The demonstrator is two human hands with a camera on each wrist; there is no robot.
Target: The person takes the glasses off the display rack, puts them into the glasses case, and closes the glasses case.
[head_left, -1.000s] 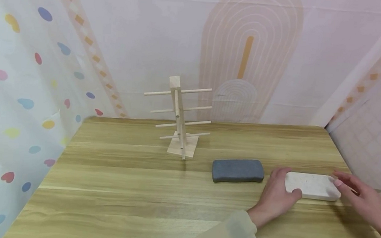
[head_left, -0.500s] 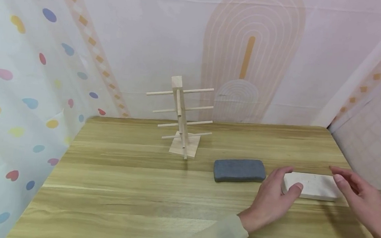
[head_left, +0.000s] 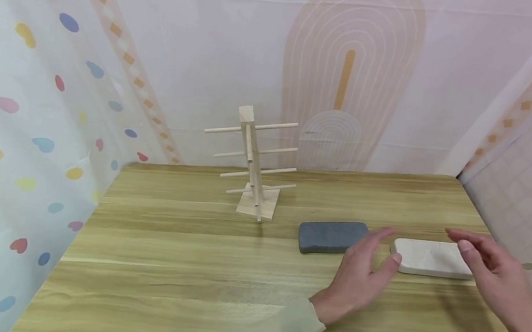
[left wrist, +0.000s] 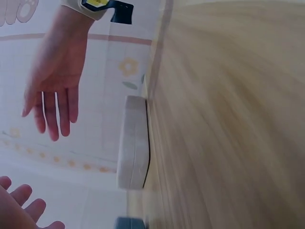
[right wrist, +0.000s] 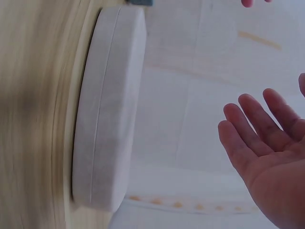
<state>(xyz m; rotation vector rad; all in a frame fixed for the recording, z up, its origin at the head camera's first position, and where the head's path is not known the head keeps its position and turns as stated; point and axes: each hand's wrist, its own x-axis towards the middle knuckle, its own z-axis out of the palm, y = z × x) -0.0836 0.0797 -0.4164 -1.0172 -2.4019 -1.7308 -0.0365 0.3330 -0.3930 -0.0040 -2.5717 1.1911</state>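
Note:
A white glasses case (head_left: 431, 258) lies closed on the table at the right; its side seam shows in the right wrist view. Left of it is a dark grey glasses case (head_left: 331, 237), its right end partly covered by my left hand. My left hand (head_left: 358, 271) hovers with relaxed, spread fingers between the two cases, holding nothing. Over the right end of the white case hangs my right hand (head_left: 498, 276), its fingers extended and apart from the case in the right wrist view.
A wooden rack (head_left: 253, 159) with several pegs on a square base stands at the back middle of the wood-grain table (head_left: 167, 263). Patterned curtains (head_left: 200, 49) close off the back and sides.
My left hand has let go of the white case's left end and moved left. My right hand has lifted off its right end and shifted slightly left. The cases stay in place.

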